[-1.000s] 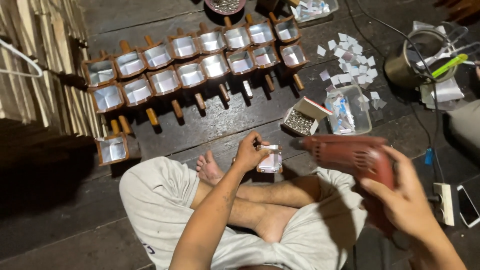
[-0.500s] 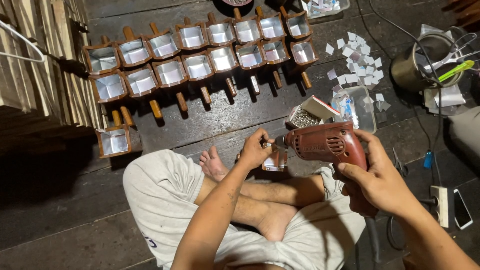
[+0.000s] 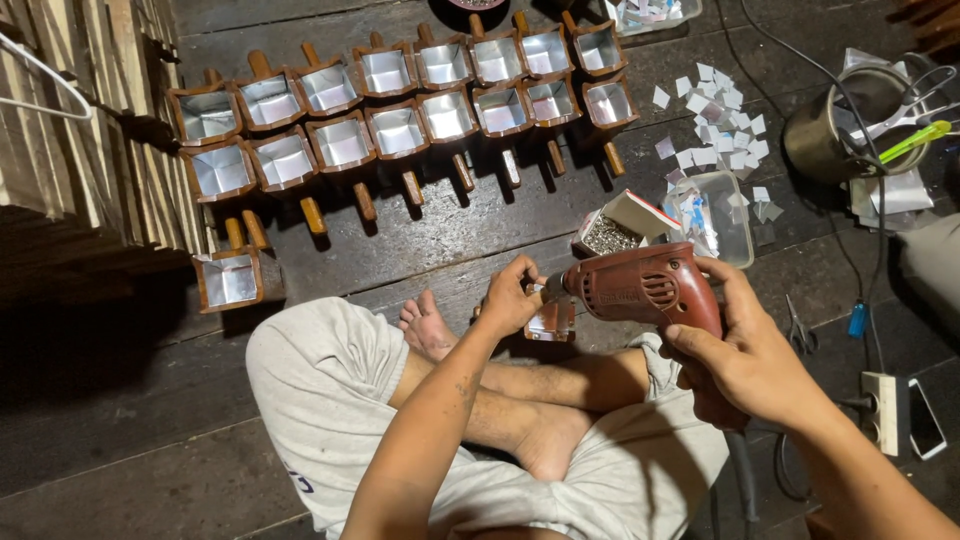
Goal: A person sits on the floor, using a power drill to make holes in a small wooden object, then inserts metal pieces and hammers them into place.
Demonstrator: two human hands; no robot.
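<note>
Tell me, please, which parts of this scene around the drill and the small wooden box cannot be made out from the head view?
- Drill bit tip: head view, hidden behind the left hand.
- Small wooden box: mostly covered by that hand and the red drill.
- Drill handle: wrapped by the right hand.
- Contents of the open carton: too small to identify.
- Tray at the top: cut off by the edge.

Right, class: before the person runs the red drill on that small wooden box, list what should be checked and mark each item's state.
1. Right hand wraps the red drill grip: ok.
2. Left hand steadies the small wooden box: ok.
3. Drill tip meets the box: cannot tell, hidden by the left fingers.
4. Fingers clear of the tip: not ok, very close.
5. Bare foot away from the work: not ok, beside it.
6. Box of screws within reach: ok.
</note>
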